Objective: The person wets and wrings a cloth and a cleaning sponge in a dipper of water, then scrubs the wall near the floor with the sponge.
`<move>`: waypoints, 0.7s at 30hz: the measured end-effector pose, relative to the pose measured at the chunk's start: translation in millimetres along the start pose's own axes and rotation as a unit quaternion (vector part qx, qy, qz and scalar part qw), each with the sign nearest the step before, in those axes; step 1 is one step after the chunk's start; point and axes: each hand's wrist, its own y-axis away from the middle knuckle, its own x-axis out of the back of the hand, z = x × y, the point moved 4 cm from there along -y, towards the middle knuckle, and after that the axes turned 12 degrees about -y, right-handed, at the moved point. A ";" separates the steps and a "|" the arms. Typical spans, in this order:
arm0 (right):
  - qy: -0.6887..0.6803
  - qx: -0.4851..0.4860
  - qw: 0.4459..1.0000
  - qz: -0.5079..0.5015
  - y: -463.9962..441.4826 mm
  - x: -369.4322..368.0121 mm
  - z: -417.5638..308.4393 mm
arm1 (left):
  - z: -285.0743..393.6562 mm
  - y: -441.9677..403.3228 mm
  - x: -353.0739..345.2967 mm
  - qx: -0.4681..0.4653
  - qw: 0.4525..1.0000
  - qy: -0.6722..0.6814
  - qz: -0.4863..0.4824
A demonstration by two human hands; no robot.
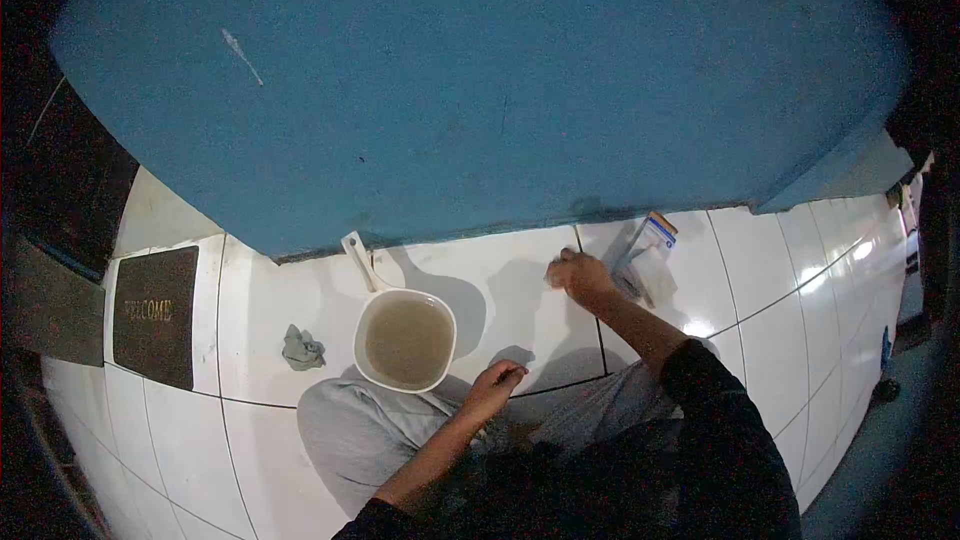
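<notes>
Rounded-square white plastic dipper sits beside the loosely curled left hand; right hand is outstretched, blurred; both grips unclear.

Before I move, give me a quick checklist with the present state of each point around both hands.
1. White dipper upright, its cloudy liquid inside the rim: ok.
2. Dipper clear of the left knee: cannot tell; they overlap in this view.
3. Left hand clear of the dipper: ok, a gap shows.
4. Right hand's grip on anything: cannot tell, the fingers are blurred.
5. Crumpled gray cloth clear of both hands: ok, it lies on the tiled floor at the dipper's left.
6. "WELCOME" doormat clear of both hands: ok, far left.
</notes>
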 end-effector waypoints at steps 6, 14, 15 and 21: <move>-0.004 -0.034 0.997 0.072 -39.9 5.5 23.9 | -2.9 -0.7 0.8 0.003 1.000 0.027 -0.012; 0.049 0.033 0.997 0.039 -6.0 -2.4 -10.2 | 3.7 1.2 1.0 0.030 0.999 0.031 -0.019; 0.053 0.002 0.998 0.039 -15.4 3.3 -7.8 | 1.3 1.7 -0.3 0.039 0.998 0.036 -0.025; 0.033 -0.071 0.993 0.090 -34.7 2.2 4.1 | -1.9 -0.9 0.4 0.014 0.999 0.023 -0.018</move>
